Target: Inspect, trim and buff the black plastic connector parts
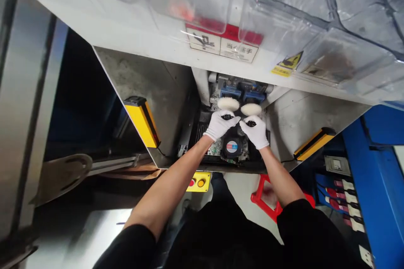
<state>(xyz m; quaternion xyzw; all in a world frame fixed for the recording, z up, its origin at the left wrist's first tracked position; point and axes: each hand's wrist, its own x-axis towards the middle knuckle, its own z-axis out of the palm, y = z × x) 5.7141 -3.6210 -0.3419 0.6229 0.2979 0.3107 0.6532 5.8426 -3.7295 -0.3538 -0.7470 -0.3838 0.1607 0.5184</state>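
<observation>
My left hand (pixel 221 125), in a white glove, has its fingers curled round a small glossy black round piece (pixel 227 117). A similar black round piece (pixel 251 123) sits in the curled fingers of my right hand (pixel 256 132), gloved in white too. The two hands are side by side inside the machine opening, thumbs close together. Just beyond them are two fuzzy white round pads (pixel 228 104), one in front of each hand, mounted under blue blocks (pixel 230 92). What lies beneath the palms is hidden.
Below my hands is a round black part with a red and blue label (pixel 232 147). Yellow bars (pixel 143 122) flank the opening at both sides. Clear plastic trays (pixel 284 12) overhang the top. A yellow button box (pixel 199 182) and a red stool (pixel 263 199) are lower down.
</observation>
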